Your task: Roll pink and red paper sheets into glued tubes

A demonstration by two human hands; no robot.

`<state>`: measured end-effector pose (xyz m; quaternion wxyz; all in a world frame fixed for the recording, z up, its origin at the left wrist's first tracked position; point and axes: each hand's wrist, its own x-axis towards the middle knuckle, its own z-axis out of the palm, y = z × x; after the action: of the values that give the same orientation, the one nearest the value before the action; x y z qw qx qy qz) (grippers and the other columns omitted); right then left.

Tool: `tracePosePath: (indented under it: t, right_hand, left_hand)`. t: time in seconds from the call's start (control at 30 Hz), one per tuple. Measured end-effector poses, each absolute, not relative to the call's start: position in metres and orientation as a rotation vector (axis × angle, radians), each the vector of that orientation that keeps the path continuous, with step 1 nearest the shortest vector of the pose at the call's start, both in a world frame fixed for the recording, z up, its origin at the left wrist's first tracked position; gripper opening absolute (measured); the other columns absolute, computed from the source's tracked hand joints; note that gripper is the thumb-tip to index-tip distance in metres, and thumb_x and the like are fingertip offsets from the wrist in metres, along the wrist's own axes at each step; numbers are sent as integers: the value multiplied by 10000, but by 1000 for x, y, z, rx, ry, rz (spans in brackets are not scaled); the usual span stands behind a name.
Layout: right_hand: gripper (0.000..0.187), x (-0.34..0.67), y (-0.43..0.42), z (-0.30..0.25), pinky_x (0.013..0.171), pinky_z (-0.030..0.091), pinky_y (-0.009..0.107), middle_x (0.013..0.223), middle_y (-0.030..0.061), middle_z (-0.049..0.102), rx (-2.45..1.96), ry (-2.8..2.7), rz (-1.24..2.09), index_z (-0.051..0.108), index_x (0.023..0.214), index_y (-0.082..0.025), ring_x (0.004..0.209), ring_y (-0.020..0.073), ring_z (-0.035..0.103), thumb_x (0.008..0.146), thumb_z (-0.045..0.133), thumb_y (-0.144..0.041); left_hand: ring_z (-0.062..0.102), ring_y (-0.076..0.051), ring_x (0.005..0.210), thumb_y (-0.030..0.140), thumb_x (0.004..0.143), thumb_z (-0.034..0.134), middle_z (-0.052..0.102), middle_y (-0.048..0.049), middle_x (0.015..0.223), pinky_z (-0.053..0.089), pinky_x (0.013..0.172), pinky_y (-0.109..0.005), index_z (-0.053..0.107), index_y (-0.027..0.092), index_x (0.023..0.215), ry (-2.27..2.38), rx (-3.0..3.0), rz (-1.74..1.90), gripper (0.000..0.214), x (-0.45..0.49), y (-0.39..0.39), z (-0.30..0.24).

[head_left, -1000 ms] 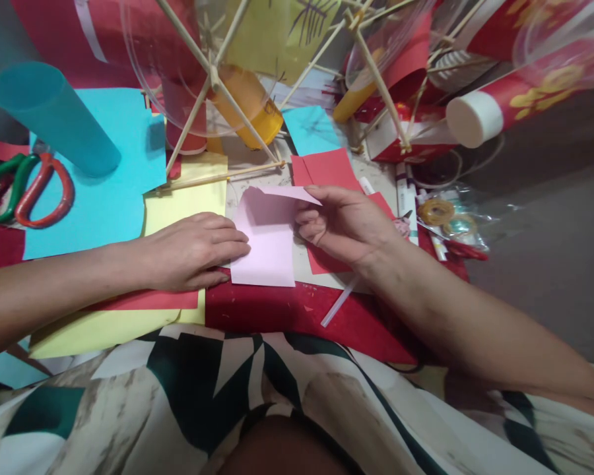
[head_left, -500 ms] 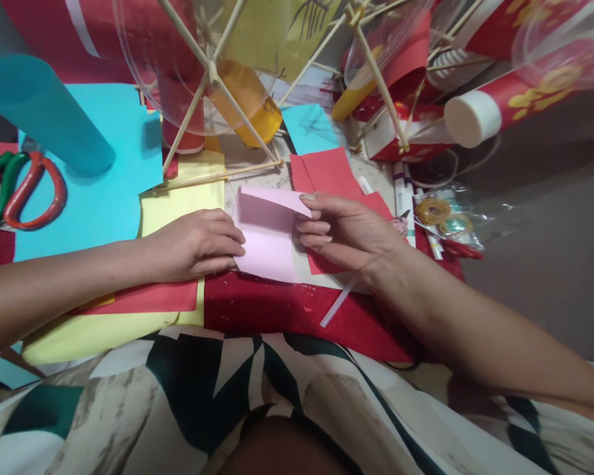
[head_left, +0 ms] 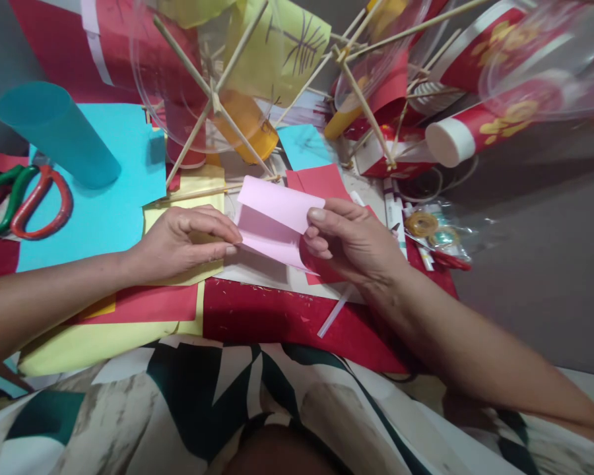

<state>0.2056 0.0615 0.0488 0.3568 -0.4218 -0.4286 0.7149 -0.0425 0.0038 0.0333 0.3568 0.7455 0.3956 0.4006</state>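
A pink sheet of paper (head_left: 272, 221) is folded over on itself and held just above the cluttered surface. My left hand (head_left: 185, 241) pinches its left edge between thumb and fingers. My right hand (head_left: 354, 241) grips the right edge, thumb on top of the folded flap and fingers curled underneath. Red paper (head_left: 327, 181) lies beneath and behind the pink sheet.
Scissors with red and green handles (head_left: 24, 201) lie far left beside a teal paper roll (head_left: 54, 132) on blue paper. A bamboo stick frame (head_left: 212, 99) with clear plastic stands behind. Tape rolls in a bag (head_left: 433, 227), pens and a red-and-white tube (head_left: 475, 132) sit right.
The pink sheet was lying flat with one corner lifted; now both hands have raised it and its top flap is folded down further. My left hand went from flat on the paper to pinching its edge.
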Motion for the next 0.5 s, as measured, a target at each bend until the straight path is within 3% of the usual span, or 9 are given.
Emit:
tracePosePath:
  t: [0.3,0.5]
  right_hand:
    - [91,227,43,51,490,491,311,574,-3,637,-1043,-1595,1234,791,773,-305,503,143,522,701,847,-309]
    - [188,230,32,54,599,495,344,649,6,658,-912,-1750,999,805,819,-370,593,163,548,745,797,-198]
  left_hand:
    - [737,-142,852,178,840,711,782,-63,979,580,765,-203,772,207,871,981,2236,1219,75,-48,-5,34]
    - [754,-142,851,121,820,709,791,-64,968,584,770,-184,747,190,862,952,2312,1279,90,-48,-8,31]
